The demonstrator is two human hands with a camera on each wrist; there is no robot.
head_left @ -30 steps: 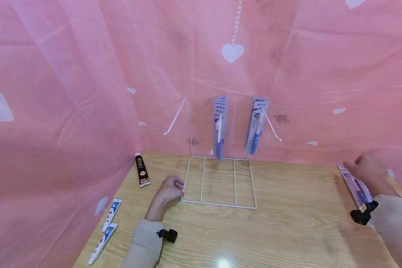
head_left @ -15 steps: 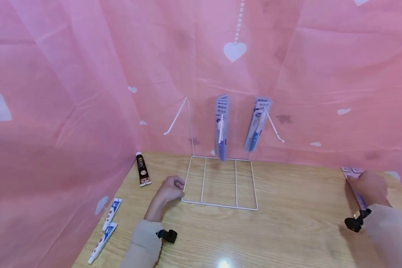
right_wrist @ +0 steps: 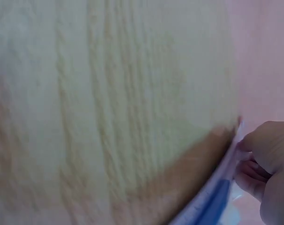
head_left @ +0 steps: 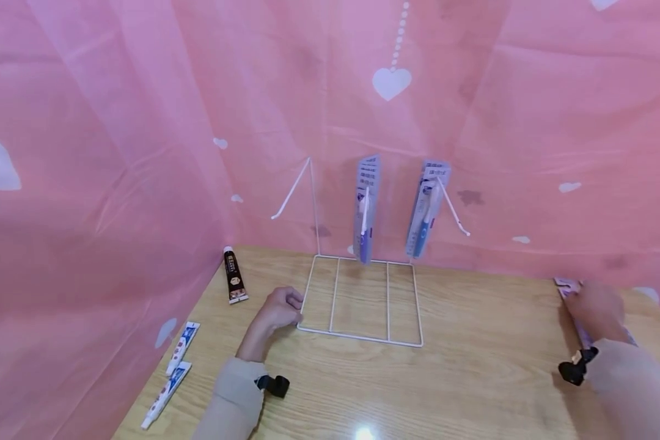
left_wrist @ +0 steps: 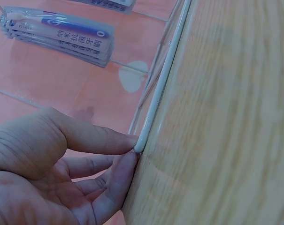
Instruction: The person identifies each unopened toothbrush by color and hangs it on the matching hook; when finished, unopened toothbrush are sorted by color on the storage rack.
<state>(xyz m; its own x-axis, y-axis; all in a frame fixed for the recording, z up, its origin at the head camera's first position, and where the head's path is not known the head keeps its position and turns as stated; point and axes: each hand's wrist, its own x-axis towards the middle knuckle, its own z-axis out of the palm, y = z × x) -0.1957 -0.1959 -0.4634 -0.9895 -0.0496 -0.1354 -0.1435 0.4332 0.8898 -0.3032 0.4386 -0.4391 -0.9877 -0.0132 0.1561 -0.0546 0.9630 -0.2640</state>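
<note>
My left hand [head_left: 277, 308] pinches the front left corner of a white wire display rack [head_left: 357, 337] between thumb and fingers. The left wrist view shows the thumb and fingertips meeting at the end of its white bar [left_wrist: 158, 96]. Packaged toothbrushes hang in two groups from the rack's hooks, a purple group [head_left: 371, 174] in the middle and a blue one [head_left: 420, 214] on the right. At the far right, my right hand [head_left: 596, 308] grips a packaged toothbrush [head_left: 566, 286] by its edge. In the right wrist view that package [right_wrist: 203, 204] is blurred and partly out of frame.
A black toothpaste tube [head_left: 234, 276] lies left of the rack. Two white toothpaste tubes [head_left: 183, 348] lie nearer, by the left edge of the wooden table [head_left: 473, 379]. Pink cloth [head_left: 115, 183] encloses the back and sides. The rack's left hook [head_left: 291, 188] juts forward.
My right hand has come down onto the packages at the far right and drawn slightly left and nearer, gripping one. My left hand keeps its hold on the rack corner.
</note>
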